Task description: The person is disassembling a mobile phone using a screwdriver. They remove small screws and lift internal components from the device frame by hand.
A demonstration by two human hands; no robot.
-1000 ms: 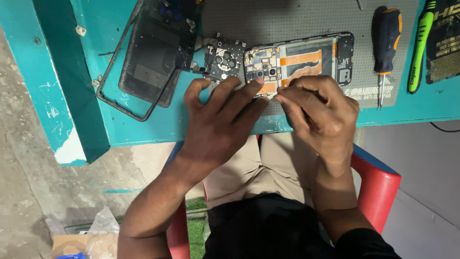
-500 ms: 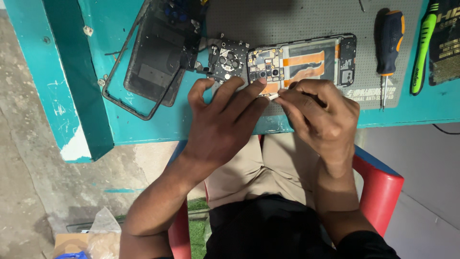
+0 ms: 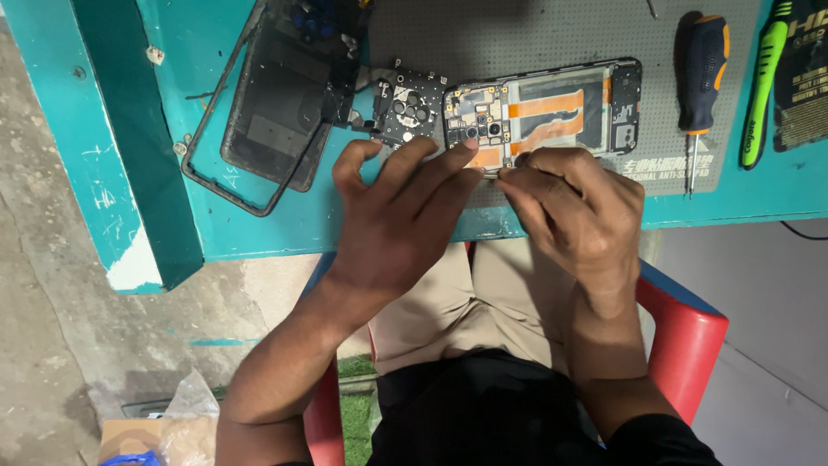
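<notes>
**Handling an opened phone at the desk edge**

Lying flat on the grey perforated mat (image 3: 552, 26), the opened phone (image 3: 543, 112) shows its circuit board, orange flex ribbons and bare frame, with its near long edge under both hands. It looks light, thin and stiff, yet fragile: the ribbons and small board parts would likely tear or crack under pressure, so the safest hold is judged to be the outer frame, along the long edges. The left hand (image 3: 405, 224) rests its fingers, slightly spread, on the board end of the near edge, apparently steadying the phone. The right hand (image 3: 578, 216) has its fingers pressed together in a pinch at the same edge; whether a small part or tool sits between them cannot be told. Just left of the phone lies a detached black camera cover (image 3: 407, 108), and beyond it a dark back cover (image 3: 280, 103) with a thin frame around it. To the right, well apart, a screwdriver (image 3: 703, 73) with a black-and-orange handle and a green pry tool (image 3: 763, 78) lie on the teal desk (image 3: 216, 224).
</notes>
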